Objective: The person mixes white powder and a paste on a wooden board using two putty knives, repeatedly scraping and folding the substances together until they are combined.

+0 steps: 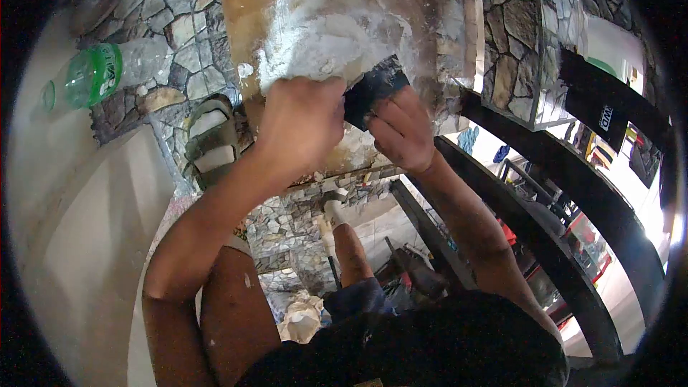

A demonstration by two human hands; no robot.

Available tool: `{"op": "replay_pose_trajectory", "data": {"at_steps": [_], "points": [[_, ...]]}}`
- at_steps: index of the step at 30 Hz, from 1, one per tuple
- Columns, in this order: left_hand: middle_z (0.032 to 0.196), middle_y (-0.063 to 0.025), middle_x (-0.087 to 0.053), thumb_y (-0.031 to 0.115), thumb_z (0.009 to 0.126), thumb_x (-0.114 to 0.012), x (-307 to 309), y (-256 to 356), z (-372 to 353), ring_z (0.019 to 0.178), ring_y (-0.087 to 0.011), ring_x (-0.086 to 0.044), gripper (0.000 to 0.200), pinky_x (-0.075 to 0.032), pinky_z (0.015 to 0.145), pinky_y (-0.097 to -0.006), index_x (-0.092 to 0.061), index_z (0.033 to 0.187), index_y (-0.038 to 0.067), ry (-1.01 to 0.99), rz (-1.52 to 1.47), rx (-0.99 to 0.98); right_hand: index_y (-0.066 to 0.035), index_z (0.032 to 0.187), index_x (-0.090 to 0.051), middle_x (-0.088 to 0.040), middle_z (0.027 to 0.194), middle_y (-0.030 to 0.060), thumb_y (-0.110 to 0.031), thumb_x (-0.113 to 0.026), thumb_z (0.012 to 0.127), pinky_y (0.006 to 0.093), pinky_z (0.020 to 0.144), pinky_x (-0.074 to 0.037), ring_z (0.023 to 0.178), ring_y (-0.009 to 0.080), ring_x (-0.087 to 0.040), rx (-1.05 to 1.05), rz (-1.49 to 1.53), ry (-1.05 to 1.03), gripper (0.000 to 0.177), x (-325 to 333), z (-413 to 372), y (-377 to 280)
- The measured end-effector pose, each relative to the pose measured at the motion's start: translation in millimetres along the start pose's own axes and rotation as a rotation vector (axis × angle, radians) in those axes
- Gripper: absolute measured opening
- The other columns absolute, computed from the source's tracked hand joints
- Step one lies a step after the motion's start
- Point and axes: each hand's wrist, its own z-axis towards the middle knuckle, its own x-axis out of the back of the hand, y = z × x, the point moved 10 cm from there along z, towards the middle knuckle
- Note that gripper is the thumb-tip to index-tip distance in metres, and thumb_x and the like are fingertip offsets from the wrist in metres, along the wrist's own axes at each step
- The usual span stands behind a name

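My right hand (403,131) grips a black flat putty scraper (374,92), its blade edge crusted with pale paste. Close beside it, my left hand (304,116) is closed in a fist, slightly blurred. What its fingers hold, if anything, is hidden from me. Both hands are over a brown board (247,0) whose middle bears a heap of white putty (333,39). The putty is spread unevenly, with smears towards the board's edges.
A clear plastic bottle with a green label (107,75) lies on the stone-patterned step at left. My sandalled foot (211,140) is beside the board. Black railing bars (530,150) run down the right side. Several household items show below, beyond the bars.
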Motion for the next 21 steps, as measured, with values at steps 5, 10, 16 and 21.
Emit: {"op": "replay_pose_trajectory", "data": {"at_steps": [5, 10, 16, 21], "points": [[0.061, -0.0188, -0.057, 0.01, 0.067, -0.06, -7, -22, 8, 0.058, -0.0359, -0.057, 0.009, -0.047, 0.059, -0.0452, -0.058, 0.073, 0.005, 0.034, 0.054, 0.004, -0.006, 0.079, -0.058, -0.053, 0.076, 0.0071, -0.009, -0.06, 0.05, 0.0398, 0.058, -0.037, 0.07, 0.028, -0.048, -0.057, 0.005, 0.065, 0.029, 7, -20, -5], [0.064, -0.0196, -0.058, 0.009, 0.069, -0.063, -9, -55, 2, 0.063, -0.0362, -0.059, 0.012, -0.046, 0.06, -0.0449, -0.055, 0.076, 0.003, 0.006, -0.082, 0.228, -0.002, 0.083, -0.06, -0.057, 0.074, 0.0109, 0.003, -0.063, 0.059, 0.0361, 0.062, -0.045, 0.074, 0.0283, -0.056, -0.336, -0.096, 0.023, 0.025, 26, -32, 12], [0.062, -0.0195, -0.056, 0.008, 0.073, -0.065, -13, -76, -37, 0.059, -0.032, -0.059, 0.016, -0.045, 0.056, -0.0401, -0.052, 0.081, 0.003, -0.057, -0.371, 0.518, -0.003, 0.09, -0.061, -0.057, 0.088, 0.0101, 0.003, -0.067, 0.065, 0.0311, 0.069, -0.047, 0.081, 0.0265, -0.057, -0.903, -0.149, 0.166, 0.026, 61, -69, 41], [0.093, -0.0076, -0.063, 0.009, 0.07, -0.061, 4, -4, -48, 0.088, -0.0224, -0.061, 0.006, -0.052, 0.077, -0.0346, -0.057, 0.074, 0.006, 0.146, 0.165, -0.264, -0.002, 0.088, -0.063, -0.059, 0.083, 0.0116, 0.005, -0.064, 0.063, 0.033, 0.068, -0.047, 0.08, 0.0273, -0.058, -0.676, -0.135, -0.005, 0.026, 63, -31, 11]]}}
